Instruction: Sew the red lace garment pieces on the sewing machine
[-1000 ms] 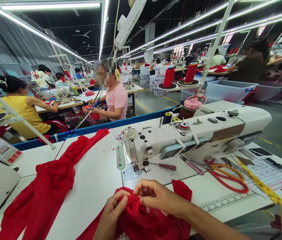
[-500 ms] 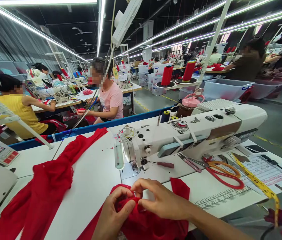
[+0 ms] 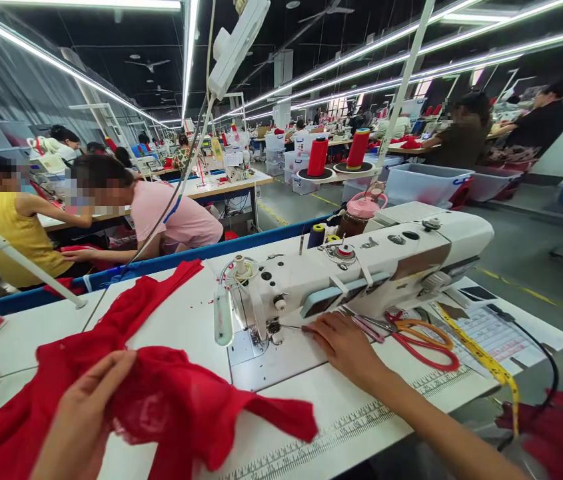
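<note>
My left hand [image 3: 84, 407] pinches a red fabric piece [image 3: 176, 393] between thumb and fingers, holding it up at the left of the table. A longer red cloth [image 3: 141, 300] lies behind it on the white tabletop. My right hand [image 3: 346, 347] is closed over the handle of a small screwdriver [image 3: 290, 327], whose thin shaft points left toward the needle area. The handle is hidden under my fingers. The white sewing machine [image 3: 341, 273] stands just behind my right hand. Red-and-orange-handled scissors [image 3: 426, 343] and pink-handled snips [image 3: 370, 330] lie right of this hand.
A yellow tape measure [image 3: 481, 353] hangs over the table's right edge, beside a paper sheet [image 3: 506, 340]. A printed ruler [image 3: 321, 433] runs along the front edge. Red thread cones [image 3: 318, 157] stand behind the machine. A co-worker in pink [image 3: 171, 207] leans beyond the blue trough.
My hands have parted from the red fabric. The left has carried it leftward; the right has let go and moved up onto the screwdriver. The co-worker in pink has bent over to the left.
</note>
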A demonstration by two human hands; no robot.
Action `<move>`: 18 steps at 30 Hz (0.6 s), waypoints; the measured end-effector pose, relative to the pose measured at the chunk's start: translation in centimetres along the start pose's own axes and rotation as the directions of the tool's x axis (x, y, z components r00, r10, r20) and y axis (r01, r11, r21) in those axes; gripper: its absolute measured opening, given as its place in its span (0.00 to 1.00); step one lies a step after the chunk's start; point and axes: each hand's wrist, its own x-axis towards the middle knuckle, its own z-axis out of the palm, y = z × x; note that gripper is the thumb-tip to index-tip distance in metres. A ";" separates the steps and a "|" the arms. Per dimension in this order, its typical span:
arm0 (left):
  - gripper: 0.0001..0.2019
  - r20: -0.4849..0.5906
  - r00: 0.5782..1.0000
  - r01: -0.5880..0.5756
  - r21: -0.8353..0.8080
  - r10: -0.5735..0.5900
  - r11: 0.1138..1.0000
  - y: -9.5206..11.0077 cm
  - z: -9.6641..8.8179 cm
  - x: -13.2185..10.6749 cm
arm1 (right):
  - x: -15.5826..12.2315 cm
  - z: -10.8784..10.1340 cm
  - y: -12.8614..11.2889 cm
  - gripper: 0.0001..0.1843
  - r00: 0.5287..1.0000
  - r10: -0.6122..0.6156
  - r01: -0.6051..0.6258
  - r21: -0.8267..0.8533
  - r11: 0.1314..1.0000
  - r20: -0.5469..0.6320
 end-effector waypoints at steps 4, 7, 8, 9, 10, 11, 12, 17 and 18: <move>0.25 0.033 0.999 -0.035 0.022 0.035 0.999 0.2 0.6 -0.8 | -0.6 -0.1 1.6 0.15 0.998 0.027 -0.033 -0.094 0.995 -0.062; 0.22 0.291 0.955 0.006 0.205 -0.066 0.979 -4.0 2.9 -3.7 | -1.0 0.5 1.8 0.16 0.995 0.019 -0.031 -0.120 0.992 -0.100; 0.22 0.348 0.932 0.024 0.216 -0.100 0.976 -5.6 3.6 -4.5 | -1.2 0.7 1.8 0.17 0.993 0.016 -0.030 -0.124 0.992 -0.113; 0.22 0.393 0.915 0.032 0.146 -0.087 0.989 -7.1 4.2 -5.2 | -1.4 0.8 2.0 0.17 0.991 0.016 -0.032 -0.128 0.991 -0.130; 0.23 0.414 0.907 0.047 0.080 -0.076 0.996 -8.3 4.5 -5.6 | -1.6 0.8 2.2 0.18 0.989 0.020 -0.040 -0.133 0.990 -0.148; 0.24 0.416 0.905 0.071 0.064 -0.091 0.995 -9.2 4.6 -5.9 | -1.8 0.8 2.6 0.18 0.985 0.030 -0.055 -0.140 0.989 -0.168; 0.24 0.409 0.907 0.089 0.050 -0.102 0.995 -9.8 4.5 -6.0 | -2.2 0.6 3.0 0.18 0.981 0.046 -0.075 -0.147 0.986 -0.190; 0.24 0.387 0.911 0.144 0.022 -0.141 0.989 -9.9 3.2 -6.3 | -4.8 -0.6 6.3 0.19 0.964 0.115 -0.192 -0.332 0.924 -0.240; 0.23 0.388 0.910 0.158 0.005 -0.147 0.988 -9.9 3.0 -6.3 | -5.4 -0.7 6.9 0.18 0.960 0.134 -0.221 -0.368 0.903 -0.247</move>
